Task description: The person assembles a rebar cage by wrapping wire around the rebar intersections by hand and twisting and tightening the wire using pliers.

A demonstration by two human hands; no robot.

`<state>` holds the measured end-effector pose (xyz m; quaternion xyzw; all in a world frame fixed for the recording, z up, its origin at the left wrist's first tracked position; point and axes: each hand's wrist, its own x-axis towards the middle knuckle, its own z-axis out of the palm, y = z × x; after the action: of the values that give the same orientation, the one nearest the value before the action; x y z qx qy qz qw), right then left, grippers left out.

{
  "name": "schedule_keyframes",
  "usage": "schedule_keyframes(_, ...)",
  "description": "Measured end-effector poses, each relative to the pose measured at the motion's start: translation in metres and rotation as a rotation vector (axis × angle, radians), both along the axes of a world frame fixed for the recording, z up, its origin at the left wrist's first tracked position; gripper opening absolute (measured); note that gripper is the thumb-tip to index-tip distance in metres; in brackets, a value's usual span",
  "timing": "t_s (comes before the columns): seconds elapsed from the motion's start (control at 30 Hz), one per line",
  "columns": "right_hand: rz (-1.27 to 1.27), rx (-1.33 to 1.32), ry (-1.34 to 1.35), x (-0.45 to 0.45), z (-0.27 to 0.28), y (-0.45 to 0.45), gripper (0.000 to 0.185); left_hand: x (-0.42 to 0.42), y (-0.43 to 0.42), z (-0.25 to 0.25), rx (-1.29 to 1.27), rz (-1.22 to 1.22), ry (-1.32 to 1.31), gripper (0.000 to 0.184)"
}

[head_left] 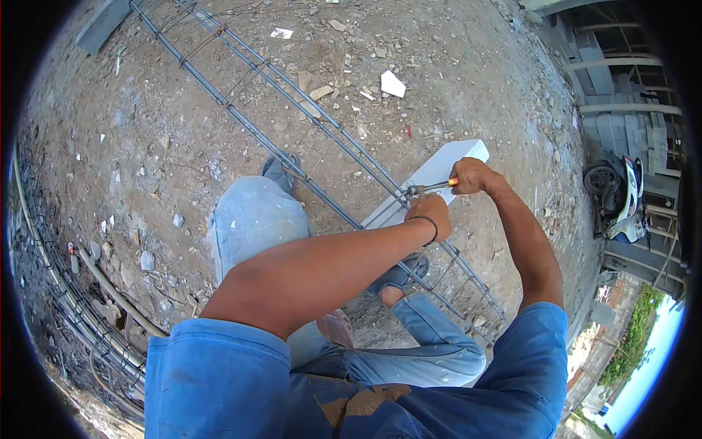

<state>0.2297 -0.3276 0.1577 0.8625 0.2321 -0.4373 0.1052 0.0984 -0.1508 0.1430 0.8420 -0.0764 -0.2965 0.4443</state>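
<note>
Blue sleeves (216, 373); right hand (472, 176) grips tool (436, 186) at rebar (307, 180)

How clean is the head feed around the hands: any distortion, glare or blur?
Head view: strong fisheye, with a black surround and the motorcycle skewed near the right edge; head view: soft daylight, no hard shadow across the left hand or right hand; head view: pale block nearly washed out; head view: rebar cage reasonably sharp, but fine detail at the tool tip is too small to read.
</note>
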Motion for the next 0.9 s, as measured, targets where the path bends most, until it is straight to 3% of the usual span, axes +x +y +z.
schedule_keyframes(0.03, 0.017, 0.011, -0.027, -0.001, 0.000, -0.001, 0.020, -0.008, -0.002, -0.002, 0.047, 0.040, -0.131, 0.036)
schedule_keyframes(0.17, 0.050, 0.024, -0.103, -0.006, 0.005, -0.002, 0.018, -0.012, -0.011, 0.009, 0.142, 0.186, -0.077, 0.035)
schedule_keyframes(0.3, 0.071, 0.022, -0.120, -0.004, 0.008, 0.001, 0.017, -0.002, -0.060, 0.006, -0.243, 0.521, 0.421, 0.028)
schedule_keyframes(0.37, 0.144, 0.086, -0.128, 0.001, 0.008, 0.001, 0.020, 0.009, -0.061, 0.023, -0.382, 0.672, 0.605, 0.024)
schedule_keyframes(0.4, 0.145, 0.091, -0.124, 0.004, 0.002, -0.004, 0.020, 0.025, -0.049, 0.054, -0.604, 0.873, 0.855, 0.020)
schedule_keyframes(0.43, 0.030, 0.064, 0.044, 0.011, -0.007, -0.012, 0.020, 0.041, -0.039, 0.073, -0.833, 1.072, 1.102, 0.020)
schedule_keyframes(0.47, -0.086, 0.034, 0.212, 0.018, -0.011, -0.019, 0.021, 0.059, -0.033, 0.070, -0.836, 0.932, 1.171, 0.020)
schedule_keyframes(0.5, -0.226, 0.054, 0.547, 0.027, -0.009, -0.023, 0.021, 0.079, -0.024, 0.065, -0.837, 0.788, 1.235, 0.021)
schedule_keyframes(0.53, -0.228, 0.058, 0.546, 0.027, -0.003, -0.022, 0.021, 0.100, -0.009, 0.066, -0.766, 0.519, 1.128, 0.020)
schedule_keyframes(0.57, -0.406, -0.033, 0.677, 0.023, 0.006, -0.016, 0.024, 0.117, 0.010, 0.073, -0.689, 0.255, 1.015, 0.019)
schedule_keyframes(0.6, -0.582, -0.129, 0.806, 0.020, 0.010, -0.013, 0.028, 0.127, 0.036, 0.089, -0.504, 0.120, 0.740, 0.017)
schedule_keyframes(0.63, -0.537, -0.131, 0.787, 0.019, 0.002, -0.016, 0.038, 0.133, 0.058, 0.100, -0.318, -0.009, 0.459, 0.016)
schedule_keyframes(0.73, -0.392, -0.175, 0.673, 0.015, 0.031, 0.015, 0.040, 0.138, 0.074, 0.081, -0.330, 0.077, 0.318, 0.017)
schedule_keyframes(0.77, -0.370, -0.122, 0.590, 0.011, 0.039, 0.016, 0.043, 0.136, 0.075, 0.073, -0.487, 0.183, 0.488, 0.013)
schedule_keyframes(0.83, -0.260, 0.041, 0.230, -0.006, 0.069, 0.028, 0.052, 0.125, 0.074, 0.068, -0.584, 0.301, 0.486, 0.011)
schedule_keyframes(0.87, 0.136, 0.173, -0.036, -0.010, 0.052, 0.010, 0.054, 0.123, 0.071, 0.058, -0.614, 0.301, 0.433, 0.010)
schedule_keyframes(0.9, 0.122, 0.145, -0.155, -0.019, 0.054, 0.010, 0.048, 0.121, 0.071, 0.060, -0.647, 0.341, 0.413, 0.011)
